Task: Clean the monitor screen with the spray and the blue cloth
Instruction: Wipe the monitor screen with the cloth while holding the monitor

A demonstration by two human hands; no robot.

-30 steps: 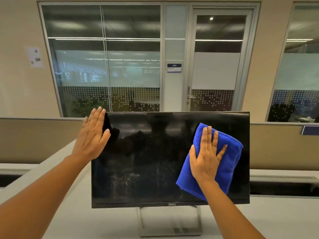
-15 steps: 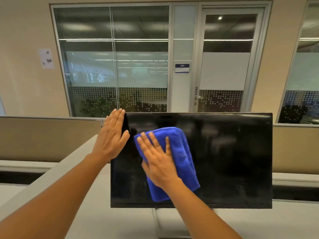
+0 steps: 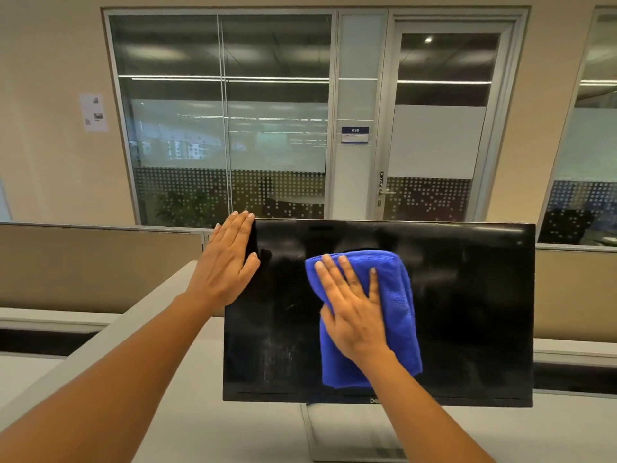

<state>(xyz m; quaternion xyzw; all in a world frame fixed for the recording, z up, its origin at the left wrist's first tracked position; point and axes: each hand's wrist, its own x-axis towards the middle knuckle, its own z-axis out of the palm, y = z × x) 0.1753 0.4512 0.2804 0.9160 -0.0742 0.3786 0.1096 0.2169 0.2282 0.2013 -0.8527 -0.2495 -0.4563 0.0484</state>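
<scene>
A black monitor (image 3: 467, 312) stands on a silver stand on the pale desk, its dark screen off. Faint streaks show on the lower left of the screen. My right hand (image 3: 354, 309) lies flat on a folded blue cloth (image 3: 400, 322) and presses it against the middle of the screen. My left hand (image 3: 227, 265) rests flat on the monitor's upper left edge, fingers pointing up, thumb on the screen. No spray bottle is in view.
The monitor's stand (image 3: 354, 436) sits at the desk's near edge. Beige partition panels (image 3: 93, 262) run behind the desk on both sides. Beyond them is a glass wall with a door (image 3: 440, 128).
The cloth under my right hand went from the screen's right side to its left side, then back to the middle. My left hand stayed on the upper left edge.
</scene>
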